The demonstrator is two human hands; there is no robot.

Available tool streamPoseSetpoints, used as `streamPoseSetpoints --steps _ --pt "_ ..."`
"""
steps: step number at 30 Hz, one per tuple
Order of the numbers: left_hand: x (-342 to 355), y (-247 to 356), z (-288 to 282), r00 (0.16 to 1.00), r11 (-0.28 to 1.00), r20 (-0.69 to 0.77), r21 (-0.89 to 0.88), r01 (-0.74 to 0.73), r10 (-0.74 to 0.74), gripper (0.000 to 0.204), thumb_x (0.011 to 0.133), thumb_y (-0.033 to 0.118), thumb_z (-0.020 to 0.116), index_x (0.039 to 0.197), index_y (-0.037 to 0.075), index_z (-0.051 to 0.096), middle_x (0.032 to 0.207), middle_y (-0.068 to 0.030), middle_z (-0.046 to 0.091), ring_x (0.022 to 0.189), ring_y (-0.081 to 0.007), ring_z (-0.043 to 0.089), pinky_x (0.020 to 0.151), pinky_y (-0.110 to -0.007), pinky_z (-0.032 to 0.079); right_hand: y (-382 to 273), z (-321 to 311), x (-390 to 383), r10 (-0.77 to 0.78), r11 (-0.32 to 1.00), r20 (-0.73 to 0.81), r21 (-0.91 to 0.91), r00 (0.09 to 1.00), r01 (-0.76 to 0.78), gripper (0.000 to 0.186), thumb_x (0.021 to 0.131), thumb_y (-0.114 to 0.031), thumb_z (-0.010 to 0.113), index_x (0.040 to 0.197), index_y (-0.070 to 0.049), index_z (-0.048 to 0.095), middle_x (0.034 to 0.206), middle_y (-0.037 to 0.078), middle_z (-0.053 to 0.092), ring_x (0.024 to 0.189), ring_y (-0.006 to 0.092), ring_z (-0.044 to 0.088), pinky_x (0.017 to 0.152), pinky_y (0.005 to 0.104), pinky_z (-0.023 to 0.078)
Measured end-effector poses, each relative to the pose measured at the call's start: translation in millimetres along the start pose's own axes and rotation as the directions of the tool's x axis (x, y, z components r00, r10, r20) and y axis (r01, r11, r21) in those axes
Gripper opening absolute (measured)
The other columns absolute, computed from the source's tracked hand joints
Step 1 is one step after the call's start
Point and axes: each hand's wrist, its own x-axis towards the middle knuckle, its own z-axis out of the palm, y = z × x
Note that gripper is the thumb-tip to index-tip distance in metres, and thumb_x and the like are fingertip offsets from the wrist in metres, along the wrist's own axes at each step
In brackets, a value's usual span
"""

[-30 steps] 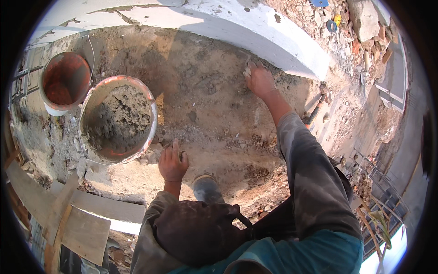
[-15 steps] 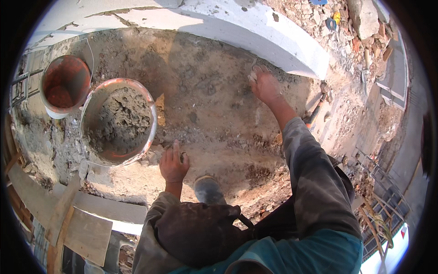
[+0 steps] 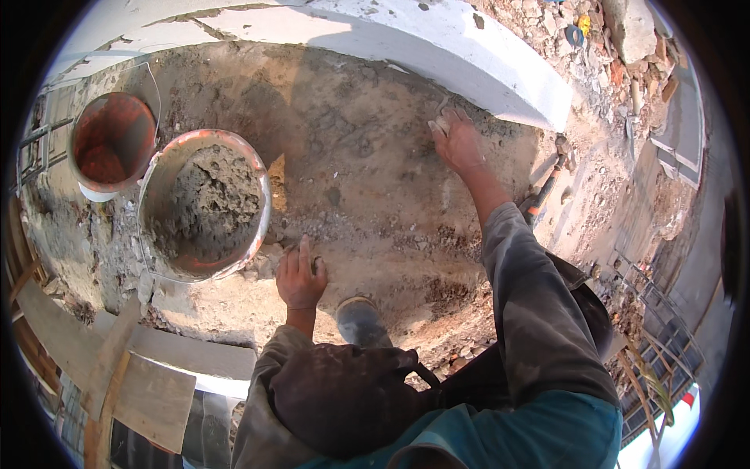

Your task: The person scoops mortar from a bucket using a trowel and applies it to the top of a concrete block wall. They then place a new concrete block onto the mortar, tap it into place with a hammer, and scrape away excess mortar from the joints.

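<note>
My left hand [image 3: 300, 280] rests on the dirt ledge near the mortar bucket, its fingers stretched out and nothing seen in them. Farther off, my right hand [image 3: 461, 147] reaches down to the soil by the foot of the white curved wall [image 3: 437, 66]. Its thumb and fingers bend around a small pale lump [image 3: 444, 123], whose material I cannot make out. Left of my left hand stands an orange-rimmed bucket [image 3: 263, 180] with grey wet mortar [image 3: 215, 191] inside. A hammer-like tool with a dark and orange handle [image 3: 544, 191] lies right of my right forearm.
Behind the mortar bucket sits a second reddish bucket [image 3: 113, 141] with a wire handle. Boards and planks [image 3: 152, 399] lie at lower left. Rubble [image 3: 625, 70] is heaped at upper right. My boot [image 3: 363, 322] stands between my arms. Metal mesh [image 3: 664, 336] lies at right.
My right hand has shifted slightly along the ground by the wall, and its thumb shows farther from the fingers. My left hand stays on the ledge. The view has moved a little.
</note>
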Motion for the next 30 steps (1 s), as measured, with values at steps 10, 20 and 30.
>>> streamPoseSetpoints --steps 10,20,30 --pt "0.3 1.2 -1.1 1.000 0.999 0.014 0.033 -0.011 0.010 0.054 0.070 0.017 0.064 0.122 0.007 0.056 0.089 -0.0105 0.056 0.085 -0.0295 0.057 0.071 -0.040 0.048 49.9 -31.8 12.2 -0.056 0.994 0.361 -0.067 0.931 0.085 0.036 0.089 -0.028 0.053 0.115 -0.003 0.051 0.114 0.021 0.056 0.101 0.0373 0.057 0.087 0.0466 0.046" --pt "1.7 4.6 -3.4 0.997 0.999 0.074 0.001 0.033 -0.033 0.051 0.071 0.015 0.064 0.121 0.007 0.056 0.099 -0.0150 0.059 0.092 -0.0332 0.058 0.077 -0.042 0.049 17.1 14.7 15.2 -0.251 0.966 0.332 0.036 0.909 0.254 0.038 0.088 -0.027 0.053 0.118 -0.004 0.050 0.118 0.021 0.055 0.107 0.0358 0.056 0.090 0.0463 0.045" --pt "0.5 5.3 -1.7 0.998 1.000 0.060 0.026 0.009 -0.010 0.049 0.071 0.015 0.064 0.119 0.005 0.057 0.100 -0.0147 0.060 0.093 -0.0331 0.058 0.078 -0.043 0.049 102.0 -5.6 -55.4 -0.072 0.989 0.303 -0.098 0.950 0.107 0.041 0.081 -0.020 0.060 0.120 -0.006 0.051 0.114 0.018 0.056 0.100 0.0373 0.056 0.088 0.0443 0.046"
